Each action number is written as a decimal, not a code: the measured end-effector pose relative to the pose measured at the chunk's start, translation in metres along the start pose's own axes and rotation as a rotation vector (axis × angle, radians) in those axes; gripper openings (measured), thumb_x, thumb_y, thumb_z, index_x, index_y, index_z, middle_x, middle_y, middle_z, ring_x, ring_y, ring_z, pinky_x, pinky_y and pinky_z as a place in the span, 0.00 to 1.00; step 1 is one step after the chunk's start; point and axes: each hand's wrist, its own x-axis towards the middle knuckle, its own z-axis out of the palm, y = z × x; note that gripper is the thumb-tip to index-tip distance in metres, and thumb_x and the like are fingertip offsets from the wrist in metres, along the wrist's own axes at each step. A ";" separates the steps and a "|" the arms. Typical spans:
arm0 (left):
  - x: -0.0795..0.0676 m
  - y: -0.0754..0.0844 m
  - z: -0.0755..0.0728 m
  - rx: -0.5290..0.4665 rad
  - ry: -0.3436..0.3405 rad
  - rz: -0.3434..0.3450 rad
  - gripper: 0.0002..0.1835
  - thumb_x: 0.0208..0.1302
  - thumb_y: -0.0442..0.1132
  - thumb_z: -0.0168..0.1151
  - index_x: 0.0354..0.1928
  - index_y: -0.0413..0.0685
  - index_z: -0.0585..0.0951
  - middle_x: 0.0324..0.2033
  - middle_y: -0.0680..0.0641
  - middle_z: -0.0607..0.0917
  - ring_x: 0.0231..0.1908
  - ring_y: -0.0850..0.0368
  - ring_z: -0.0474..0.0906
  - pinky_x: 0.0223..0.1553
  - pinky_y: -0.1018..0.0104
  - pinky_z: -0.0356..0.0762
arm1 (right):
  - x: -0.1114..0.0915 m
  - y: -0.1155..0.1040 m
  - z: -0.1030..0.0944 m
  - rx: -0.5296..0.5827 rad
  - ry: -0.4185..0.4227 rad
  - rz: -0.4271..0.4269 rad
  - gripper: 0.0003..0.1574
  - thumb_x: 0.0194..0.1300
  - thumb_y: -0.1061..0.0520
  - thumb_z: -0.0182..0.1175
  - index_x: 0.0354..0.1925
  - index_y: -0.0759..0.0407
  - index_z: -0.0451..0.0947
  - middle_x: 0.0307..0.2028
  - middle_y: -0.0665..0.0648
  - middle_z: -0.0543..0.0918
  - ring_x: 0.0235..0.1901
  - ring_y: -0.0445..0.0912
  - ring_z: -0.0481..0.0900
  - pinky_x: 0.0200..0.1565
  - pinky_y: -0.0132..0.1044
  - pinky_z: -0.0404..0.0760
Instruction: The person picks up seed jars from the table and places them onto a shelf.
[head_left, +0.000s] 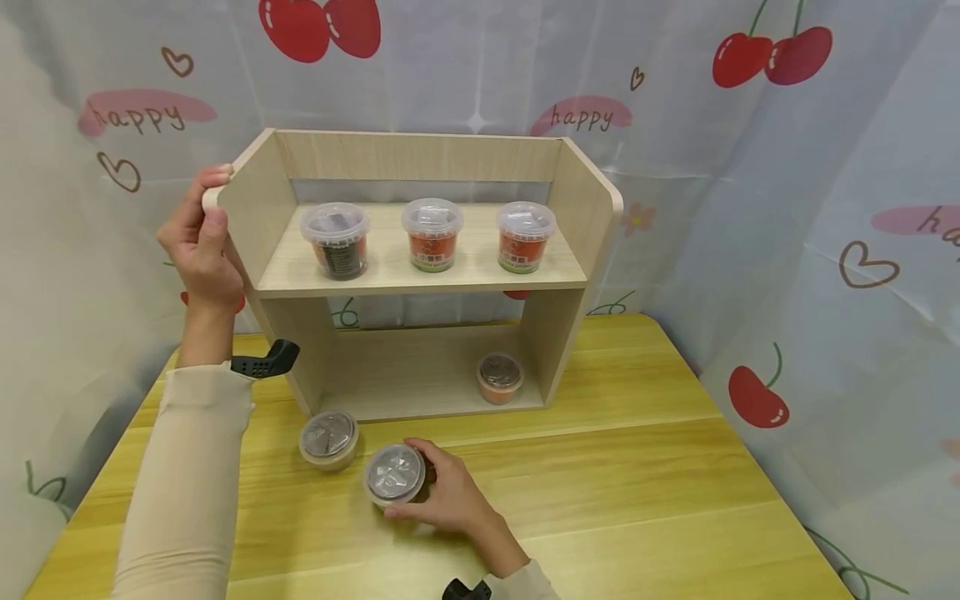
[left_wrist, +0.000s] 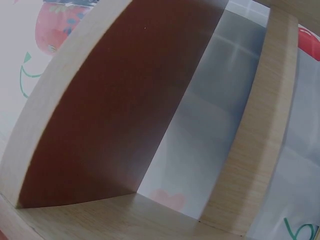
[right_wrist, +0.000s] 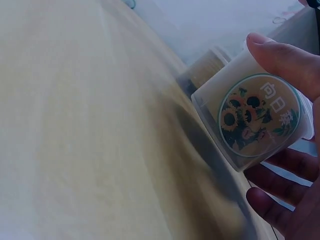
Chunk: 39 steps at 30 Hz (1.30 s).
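Note:
A small lidded plastic tub [head_left: 395, 473] is gripped by my right hand [head_left: 450, 497], thumb on one side and fingers on the other. In the right wrist view the tub [right_wrist: 257, 117] shows a round sunflower label and hangs tilted above its shadow on the table. My left hand [head_left: 201, 242] holds the front edge of the left side panel of a two-tier wooden shelf [head_left: 420, 290]. The left wrist view shows only parts of the shelf [left_wrist: 255, 125], not the hand. Left of the held tub, a similar tub [head_left: 329, 440] stands on the table.
On the upper tier stand three labelled tubs, at left [head_left: 335, 242], middle [head_left: 432, 236] and right [head_left: 525, 237]. Another tub [head_left: 499, 377] sits at the right of the lower tier. A cherry-print curtain [head_left: 675, 167] hangs behind the yellow wooden table [head_left: 637, 500].

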 end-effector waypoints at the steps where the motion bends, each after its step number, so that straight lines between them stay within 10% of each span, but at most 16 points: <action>1: 0.000 0.000 0.000 0.000 0.000 0.000 0.16 0.55 0.29 0.48 0.40 0.26 0.82 0.42 0.38 0.85 0.47 0.46 0.77 0.53 0.62 0.71 | 0.001 0.001 -0.002 0.003 0.009 0.007 0.55 0.46 0.47 0.80 0.68 0.58 0.66 0.54 0.53 0.80 0.44 0.37 0.80 0.46 0.31 0.79; 39: 0.001 -0.005 0.000 -0.044 -0.004 0.008 0.15 0.55 0.29 0.51 0.39 0.24 0.81 0.41 0.37 0.85 0.45 0.46 0.78 0.49 0.63 0.73 | 0.034 0.027 -0.050 -0.055 0.381 0.146 0.55 0.45 0.50 0.80 0.68 0.59 0.66 0.56 0.58 0.79 0.49 0.51 0.79 0.48 0.44 0.78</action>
